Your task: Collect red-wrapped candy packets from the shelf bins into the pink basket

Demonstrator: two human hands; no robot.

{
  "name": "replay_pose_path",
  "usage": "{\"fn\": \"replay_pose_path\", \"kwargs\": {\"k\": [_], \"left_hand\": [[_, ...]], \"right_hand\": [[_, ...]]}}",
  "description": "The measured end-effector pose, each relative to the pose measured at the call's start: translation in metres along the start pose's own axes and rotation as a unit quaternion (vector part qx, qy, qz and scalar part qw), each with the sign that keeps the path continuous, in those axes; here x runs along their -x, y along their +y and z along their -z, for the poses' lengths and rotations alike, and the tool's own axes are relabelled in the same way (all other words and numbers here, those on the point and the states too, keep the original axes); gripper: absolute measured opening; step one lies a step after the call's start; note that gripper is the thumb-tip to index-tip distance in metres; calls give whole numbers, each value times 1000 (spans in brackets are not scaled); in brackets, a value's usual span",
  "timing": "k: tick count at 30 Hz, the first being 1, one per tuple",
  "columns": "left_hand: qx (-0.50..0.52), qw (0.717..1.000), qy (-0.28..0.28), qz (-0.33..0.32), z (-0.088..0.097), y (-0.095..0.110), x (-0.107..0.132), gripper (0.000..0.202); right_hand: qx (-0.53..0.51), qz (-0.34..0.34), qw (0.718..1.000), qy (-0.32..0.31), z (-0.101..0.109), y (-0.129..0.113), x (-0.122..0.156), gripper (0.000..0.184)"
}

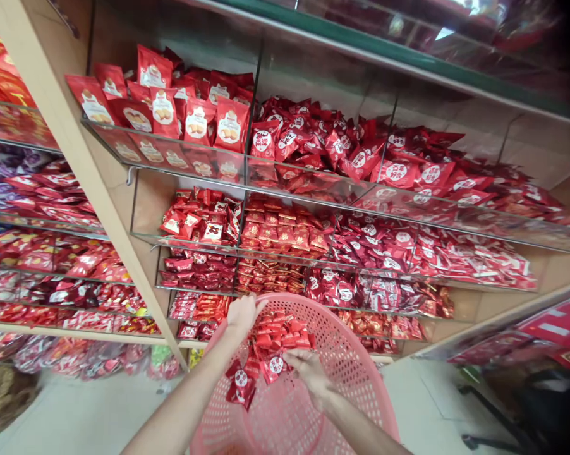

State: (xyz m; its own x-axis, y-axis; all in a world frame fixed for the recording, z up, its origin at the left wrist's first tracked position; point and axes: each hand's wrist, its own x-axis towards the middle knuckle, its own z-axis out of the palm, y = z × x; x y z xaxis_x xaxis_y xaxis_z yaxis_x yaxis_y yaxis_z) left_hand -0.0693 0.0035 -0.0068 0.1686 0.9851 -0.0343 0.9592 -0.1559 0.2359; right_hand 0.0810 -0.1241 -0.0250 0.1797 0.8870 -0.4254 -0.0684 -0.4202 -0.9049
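Observation:
A pink perforated plastic basket (361,366) stands tilted in front of me. My left hand (241,317) is closed over its far left rim, with the thumb sticking out to the right. Inside the basket my right hand (308,371) pinches the edge of a red packet (272,366) that bears a round white label. Behind that packet lies a heap of small red packets (282,330) against the basket's far wall. A darker red packet (241,383) with a round white label rests left of them. The fingertips under the pinched packet are partly hidden.
Glass-fronted shelves (304,174) full of red snack packets rise right behind the basket. A wooden upright (83,158) divides them from more stocked shelves (48,259) at left. Bagged goods (90,357) sit low on the left. Black metal legs (493,404) stand on the right.

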Motion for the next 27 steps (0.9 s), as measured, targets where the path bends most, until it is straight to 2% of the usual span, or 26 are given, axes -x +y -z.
{"fn": "replay_pose_path", "kwargs": {"k": [2, 4, 11, 14, 18, 22, 27], "left_hand": [[4, 1000, -1, -1, -1, -1, 0, 62], [8, 1000, -1, -4, -3, -1, -1, 62], [7, 1000, 4, -1, -5, -1, -1, 64], [2, 1000, 1, -3, -4, -1, -1, 65], [-10, 1000, -1, -7, -2, -1, -2, 64], [-21, 1000, 5, -10, -1, 0, -3, 63], [-33, 999, 17, -15, 0, 0, -3, 62]], "right_hand": [[-31, -67, 997, 7, -2, 9, 3, 20], [-61, -105, 993, 6, -3, 14, 5, 19], [-105, -35, 994, -24, 1, 8, 3, 22], [-110, -95, 989, -32, 2, 14, 4, 22], [-81, -191, 977, -43, 0, 35, 0, 21], [-92, -199, 976, -11, -2, 47, -9, 28], [-82, -183, 980, 7, -5, 44, -8, 27]]}}
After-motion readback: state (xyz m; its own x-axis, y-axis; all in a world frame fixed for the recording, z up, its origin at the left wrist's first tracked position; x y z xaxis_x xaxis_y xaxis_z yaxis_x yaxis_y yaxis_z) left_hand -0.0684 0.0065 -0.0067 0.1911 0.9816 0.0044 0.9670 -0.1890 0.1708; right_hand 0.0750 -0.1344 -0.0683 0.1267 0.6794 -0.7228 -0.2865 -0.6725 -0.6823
